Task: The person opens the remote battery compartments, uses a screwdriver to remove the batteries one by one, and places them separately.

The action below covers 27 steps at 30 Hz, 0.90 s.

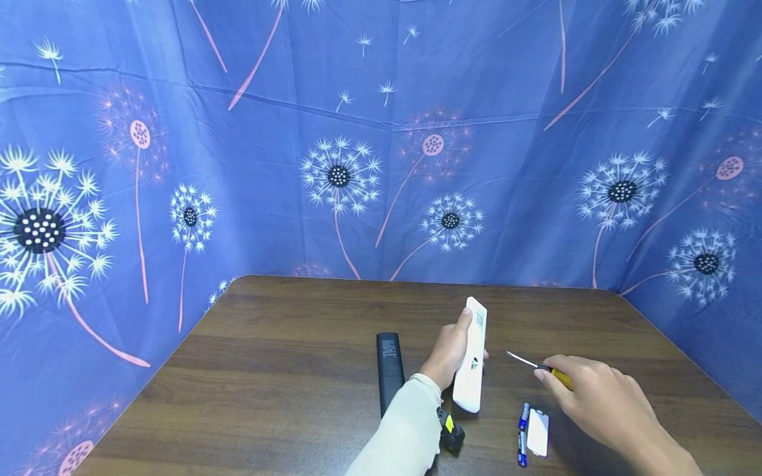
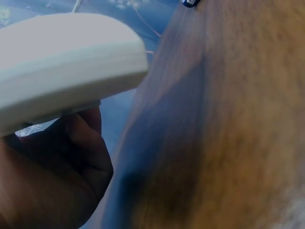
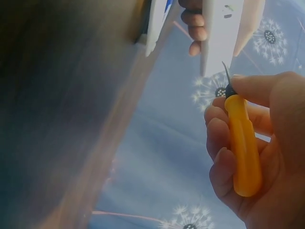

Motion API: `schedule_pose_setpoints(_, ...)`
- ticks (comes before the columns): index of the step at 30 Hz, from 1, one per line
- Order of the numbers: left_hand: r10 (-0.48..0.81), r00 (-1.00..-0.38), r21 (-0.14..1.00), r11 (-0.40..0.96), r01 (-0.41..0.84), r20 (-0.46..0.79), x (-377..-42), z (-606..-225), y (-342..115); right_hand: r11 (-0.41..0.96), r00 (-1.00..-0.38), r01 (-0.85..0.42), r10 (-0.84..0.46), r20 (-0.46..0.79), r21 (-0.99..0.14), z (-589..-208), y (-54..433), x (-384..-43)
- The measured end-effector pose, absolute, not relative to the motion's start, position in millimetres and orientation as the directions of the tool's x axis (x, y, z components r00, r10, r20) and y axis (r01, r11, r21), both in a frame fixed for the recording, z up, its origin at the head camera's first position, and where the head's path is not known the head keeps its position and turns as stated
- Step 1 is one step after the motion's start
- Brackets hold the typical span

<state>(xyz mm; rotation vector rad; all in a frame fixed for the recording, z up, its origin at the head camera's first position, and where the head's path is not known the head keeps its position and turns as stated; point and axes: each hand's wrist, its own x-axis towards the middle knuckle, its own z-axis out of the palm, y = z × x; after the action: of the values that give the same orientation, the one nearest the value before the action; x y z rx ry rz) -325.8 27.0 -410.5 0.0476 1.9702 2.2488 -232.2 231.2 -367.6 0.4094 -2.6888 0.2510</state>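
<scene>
My left hand (image 1: pixel 448 352) grips a long white remote control (image 1: pixel 471 377) and holds it raised over the table, with the thumb along its near side. A small dark opening shows in the remote's face in the head view. In the left wrist view, one rounded end of the white remote (image 2: pixel 81 52) fills the upper left, fingers curled beneath it. My right hand (image 1: pixel 604 400) holds a screwdriver by its yellow handle (image 3: pixel 245 148). The metal shaft (image 1: pixel 522 359) points left toward the remote, its tip apart from it.
Two blue batteries (image 1: pixel 523 433) lie end to end on the wooden table (image 1: pixel 268 396), beside a small white cover (image 1: pixel 538 433). A black remote control (image 1: pixel 389 367) lies left of my left forearm, partly hidden by the sleeve. A blue dandelion-print curtain (image 1: pixel 256 165) stands behind the table.
</scene>
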Motion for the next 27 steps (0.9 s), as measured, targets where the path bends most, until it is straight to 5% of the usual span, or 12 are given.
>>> schedule_pose_setpoints(27,0.127,-0.986,0.984,-0.132,-0.123,-0.106,-328,-411,27,0.966,-0.953,-0.211,-0.169,0.253,-0.149,-375,264,-249)
